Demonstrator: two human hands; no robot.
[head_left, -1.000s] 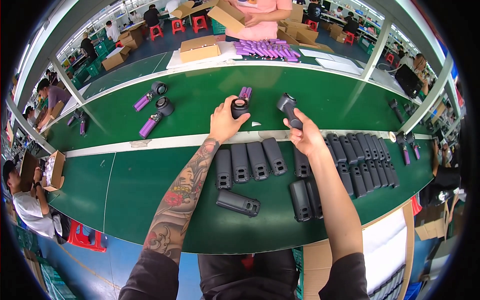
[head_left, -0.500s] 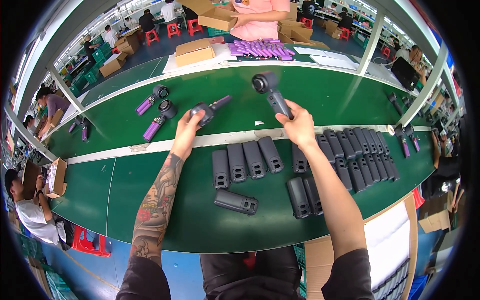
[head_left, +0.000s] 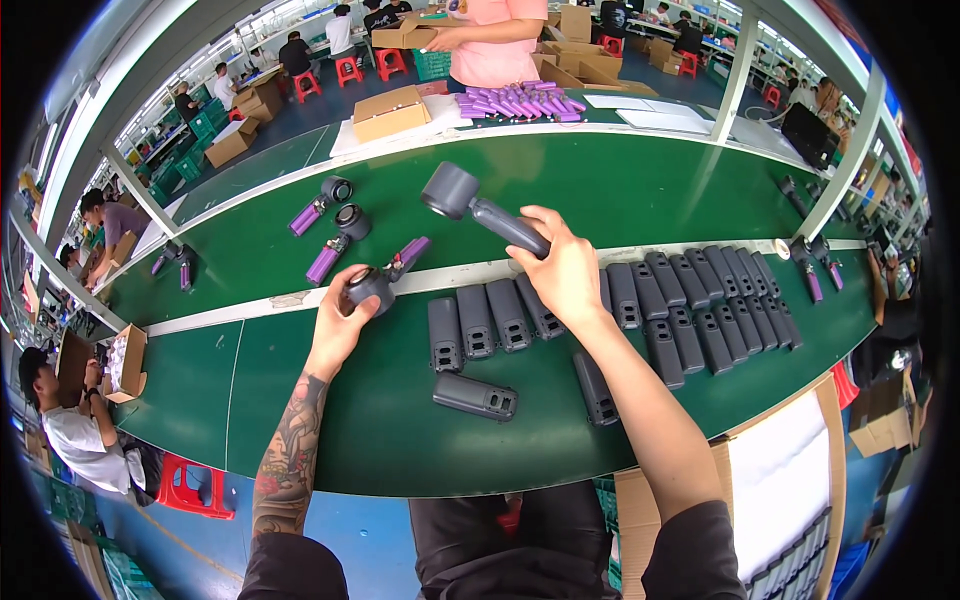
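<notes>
My left hand [head_left: 342, 315] is closed round the dark round head of an open fan unit [head_left: 369, 288], whose purple battery and bare inner parts stick out to the upper right. In my right hand [head_left: 558, 262] is a grey handheld fan [head_left: 508, 226], gripped by its handle, with its drum-shaped head to the upper left. Both are held up over the bench. Below my right hand stands a row of grey handle shells [head_left: 475, 322]; my hand and forearm hide some. One more shell [head_left: 475, 396] lies crosswise nearer me.
Two open fan units [head_left: 338, 235] with purple batteries lie at the far left. More grey shells [head_left: 690, 340] fill the right of the green bench [head_left: 400, 440]. A white rail [head_left: 235, 307] crosses it. Beyond are a battery pile [head_left: 520, 101], an open carton [head_left: 390, 113] and a person in pink.
My left hand has come nearer and to the left with the open unit. My right hand has moved left and lower, and its fan now tilts with the head to the left.
</notes>
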